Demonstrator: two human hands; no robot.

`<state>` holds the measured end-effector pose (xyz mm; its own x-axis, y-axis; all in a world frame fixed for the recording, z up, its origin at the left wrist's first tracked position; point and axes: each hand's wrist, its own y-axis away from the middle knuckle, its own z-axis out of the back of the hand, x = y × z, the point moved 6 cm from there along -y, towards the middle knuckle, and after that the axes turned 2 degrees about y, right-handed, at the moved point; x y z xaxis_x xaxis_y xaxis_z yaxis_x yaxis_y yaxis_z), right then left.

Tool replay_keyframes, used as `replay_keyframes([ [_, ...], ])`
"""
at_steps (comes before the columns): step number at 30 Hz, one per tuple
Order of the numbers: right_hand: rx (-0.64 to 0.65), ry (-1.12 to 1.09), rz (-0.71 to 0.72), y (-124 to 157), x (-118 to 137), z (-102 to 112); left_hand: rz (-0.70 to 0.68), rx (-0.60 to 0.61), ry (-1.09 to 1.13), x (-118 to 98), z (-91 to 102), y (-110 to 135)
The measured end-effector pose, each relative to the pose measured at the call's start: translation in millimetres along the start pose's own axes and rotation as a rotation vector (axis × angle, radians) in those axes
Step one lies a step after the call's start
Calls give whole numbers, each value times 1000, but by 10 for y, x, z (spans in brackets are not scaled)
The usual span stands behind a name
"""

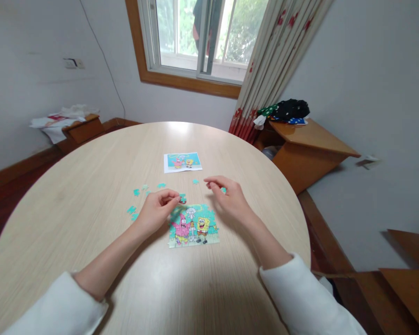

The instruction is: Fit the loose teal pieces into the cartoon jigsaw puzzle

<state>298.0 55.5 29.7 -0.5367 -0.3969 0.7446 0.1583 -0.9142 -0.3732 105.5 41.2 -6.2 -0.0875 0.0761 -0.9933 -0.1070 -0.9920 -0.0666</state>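
Observation:
My left hand (158, 208) pinches a teal jigsaw piece (183, 197) between thumb and fingertips, just above the top edge of the partly assembled puzzle (192, 228). The puzzle shows a pink starfish, a pale squid figure and a yellow sponge figure on teal. My right hand (226, 190) hovers at the puzzle's upper right, fingers loosely bent and apart, with nothing seen in them. Near its fingertips lies a loose teal piece (195, 182). Another teal piece (224, 190) shows partly behind that hand.
Several loose teal pieces (131, 210) lie on the round wooden table (91, 186), left of the puzzle. Beyond the puzzle is a printed reference picture (183, 162). A wooden stand (300, 139) with cloths is at the right, below a curtain (268, 60).

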Motion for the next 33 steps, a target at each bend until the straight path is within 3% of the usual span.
replay_keyframes([
  [4, 154, -211, 10, 118, 149, -380, 12, 48, 13, 1, -90, 42],
  [7, 163, -346, -40, 136, 107, -476, 25, 55, 60, -16, -129, 71],
  [14, 173, -584, -173, 114, 48, -466, 43, 39, 104, -29, -130, 105],
  [33, 142, -579, -207, 130, 38, -458, 55, 65, 29, 24, -142, 95],
])
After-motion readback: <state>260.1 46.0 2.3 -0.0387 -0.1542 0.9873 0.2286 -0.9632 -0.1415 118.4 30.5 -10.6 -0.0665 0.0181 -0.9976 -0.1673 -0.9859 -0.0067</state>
